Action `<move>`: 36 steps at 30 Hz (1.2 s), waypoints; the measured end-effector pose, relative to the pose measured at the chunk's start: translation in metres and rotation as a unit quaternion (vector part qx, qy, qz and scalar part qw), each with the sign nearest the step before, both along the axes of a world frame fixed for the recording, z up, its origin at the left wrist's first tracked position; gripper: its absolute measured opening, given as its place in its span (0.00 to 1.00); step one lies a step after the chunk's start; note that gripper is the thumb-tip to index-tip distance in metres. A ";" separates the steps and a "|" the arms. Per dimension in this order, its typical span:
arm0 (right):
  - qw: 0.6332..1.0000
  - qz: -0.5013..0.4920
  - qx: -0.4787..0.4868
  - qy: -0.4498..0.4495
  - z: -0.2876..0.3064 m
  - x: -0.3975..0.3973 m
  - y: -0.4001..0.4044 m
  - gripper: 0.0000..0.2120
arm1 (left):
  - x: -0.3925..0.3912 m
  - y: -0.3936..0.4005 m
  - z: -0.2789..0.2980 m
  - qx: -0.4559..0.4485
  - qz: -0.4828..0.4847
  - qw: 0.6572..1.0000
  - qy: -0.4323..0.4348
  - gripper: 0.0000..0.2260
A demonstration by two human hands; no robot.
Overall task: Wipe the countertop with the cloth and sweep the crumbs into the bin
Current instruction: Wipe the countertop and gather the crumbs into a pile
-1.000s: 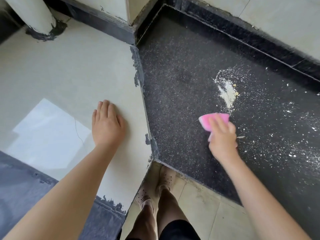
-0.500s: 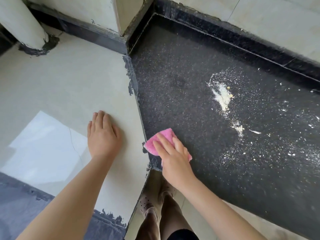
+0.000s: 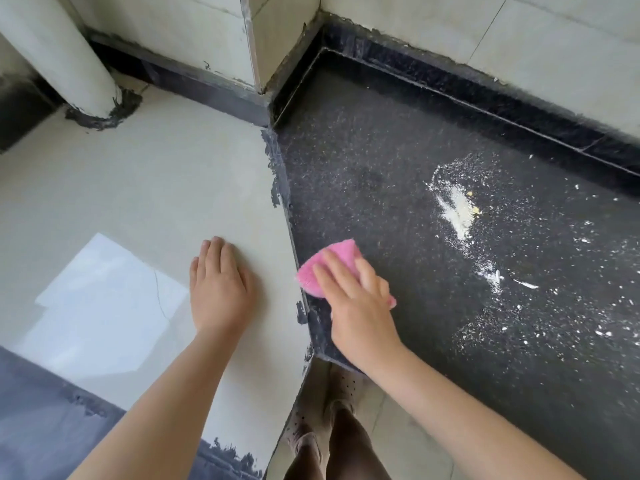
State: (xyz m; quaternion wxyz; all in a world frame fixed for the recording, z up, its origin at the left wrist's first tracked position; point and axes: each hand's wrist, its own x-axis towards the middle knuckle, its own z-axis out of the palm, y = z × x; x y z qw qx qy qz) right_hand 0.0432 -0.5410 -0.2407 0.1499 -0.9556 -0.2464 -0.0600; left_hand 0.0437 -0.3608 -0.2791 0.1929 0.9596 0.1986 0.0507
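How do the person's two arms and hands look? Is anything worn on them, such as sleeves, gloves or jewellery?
Both forearms are bare, with no sleeve in view. The left hand and the right hand wear no gloves, and no ring, watch or bracelet shows on either. The fingernails look short and unpainted.

The cloth [image 3: 325, 268] under my right hand [image 3: 360, 313] is bright pink. The countertop [image 3: 381, 174] is black, speckled white. The crumbs [image 3: 457, 209] are white and pale yellow. My left hand [image 3: 218, 289] lies on a cream surface [image 3: 156, 188].
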 end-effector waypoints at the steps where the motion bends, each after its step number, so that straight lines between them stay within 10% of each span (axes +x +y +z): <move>1: 0.999 0.023 -0.001 0.028 -0.004 -0.006 0.012 0.23 | 0.000 0.000 -0.001 -0.001 0.001 1.000 -0.001 0.21; 14: 0.952 -0.253 -0.050 0.162 -0.002 0.078 -0.056 0.28 | -0.001 -0.002 0.004 -0.004 -0.003 1.000 0.015 0.25; 24: 0.998 -0.049 -0.034 0.002 -0.024 -0.075 -0.064 0.32 | -0.003 -0.003 0.010 0.005 -0.012 0.999 0.035 0.26; 36: 0.959 -0.234 -0.068 0.146 -0.005 0.036 -0.183 0.28 | 0.000 -0.017 0.019 0.072 -0.040 0.992 0.095 0.21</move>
